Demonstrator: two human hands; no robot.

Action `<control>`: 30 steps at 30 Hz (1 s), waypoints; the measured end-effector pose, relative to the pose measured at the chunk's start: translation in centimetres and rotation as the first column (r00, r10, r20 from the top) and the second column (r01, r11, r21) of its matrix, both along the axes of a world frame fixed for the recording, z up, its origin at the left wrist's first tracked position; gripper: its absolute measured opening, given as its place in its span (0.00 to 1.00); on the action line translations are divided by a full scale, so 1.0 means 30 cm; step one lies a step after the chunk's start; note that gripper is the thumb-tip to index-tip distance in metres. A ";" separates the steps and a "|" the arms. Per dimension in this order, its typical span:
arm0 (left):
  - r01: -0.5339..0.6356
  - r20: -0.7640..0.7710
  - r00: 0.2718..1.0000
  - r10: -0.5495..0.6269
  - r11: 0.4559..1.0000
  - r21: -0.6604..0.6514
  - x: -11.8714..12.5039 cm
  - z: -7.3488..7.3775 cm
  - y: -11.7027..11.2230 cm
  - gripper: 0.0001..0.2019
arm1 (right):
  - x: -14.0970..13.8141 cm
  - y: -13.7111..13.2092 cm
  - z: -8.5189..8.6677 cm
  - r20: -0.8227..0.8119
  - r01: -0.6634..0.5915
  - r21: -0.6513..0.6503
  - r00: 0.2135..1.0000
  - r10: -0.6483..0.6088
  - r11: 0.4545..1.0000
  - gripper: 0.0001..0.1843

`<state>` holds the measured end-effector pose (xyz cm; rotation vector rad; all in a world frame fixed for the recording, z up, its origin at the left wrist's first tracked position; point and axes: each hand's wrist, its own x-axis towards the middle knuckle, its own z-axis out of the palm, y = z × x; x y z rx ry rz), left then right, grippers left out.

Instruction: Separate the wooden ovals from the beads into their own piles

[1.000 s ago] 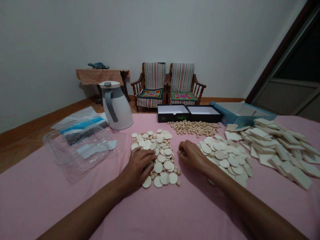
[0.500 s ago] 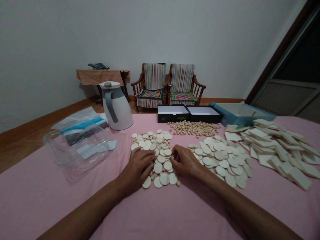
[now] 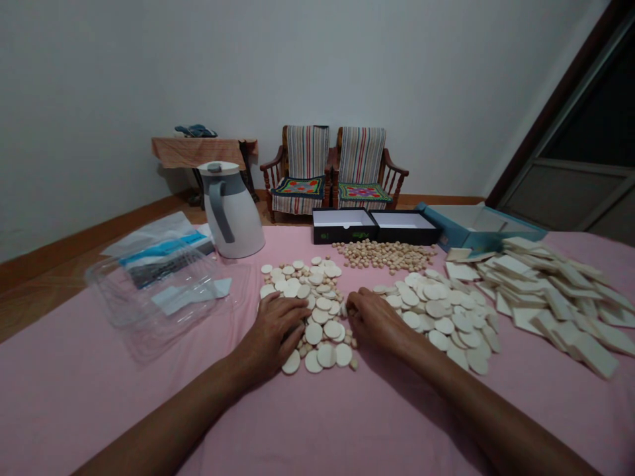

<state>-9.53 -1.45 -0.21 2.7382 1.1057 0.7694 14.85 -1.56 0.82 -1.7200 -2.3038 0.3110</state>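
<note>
My left hand lies over the left side of a mixed pile of pale round wooden discs and small wooden beads, its fingers stretched out and slightly apart. At the pile's right edge, my right hand has its fingers curled in, with a wooden disc showing at the fingertips. Just to the right of that hand spreads a larger heap of wooden discs. Behind it lies a heap of small wooden beads.
Flat wooden rectangles are heaped at the right. Two black open boxes and a blue box stand at the back. On the left are a grey-white jug and clear plastic packaging, all on a pink cloth.
My right hand has shifted slightly right, away from the mixed pile, with a disc at its fingertips. My left hand has stayed in place.
</note>
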 end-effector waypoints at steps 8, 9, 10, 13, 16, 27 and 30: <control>0.007 0.012 1.000 -0.007 1.000 0.013 -0.001 0.006 -0.001 0.15 | 0.060 0.051 0.040 -0.060 0.219 0.244 0.976 -0.210 0.945 0.12; 0.005 0.013 1.000 -0.005 1.000 0.017 -0.001 0.007 -0.001 0.14 | 0.068 0.055 0.045 -0.086 0.232 0.282 0.973 -0.216 0.931 0.13; -0.002 0.016 1.000 0.001 1.000 0.027 -0.002 0.008 -0.001 0.14 | 0.074 0.056 0.049 -0.101 0.225 0.292 0.974 -0.204 0.930 0.13; -0.033 0.049 0.998 0.028 0.996 0.087 -0.002 0.010 -0.001 0.13 | 0.077 0.051 0.047 -0.103 0.169 0.226 0.983 -0.149 0.959 0.11; -0.045 0.098 0.995 0.030 0.987 0.155 -0.001 0.017 -0.006 0.12 | 0.067 0.031 0.041 -0.081 0.128 0.174 0.990 -0.115 0.976 0.10; -0.043 -0.014 0.999 0.045 0.995 0.091 0.057 0.141 0.147 0.10 | 0.068 -0.104 -0.001 -0.201 0.047 0.294 0.979 0.014 0.955 0.10; -0.144 -0.150 0.979 0.141 0.989 -0.013 0.127 0.143 0.293 0.10 | 0.064 -0.112 -0.021 -0.245 0.053 0.331 0.969 0.032 0.942 0.10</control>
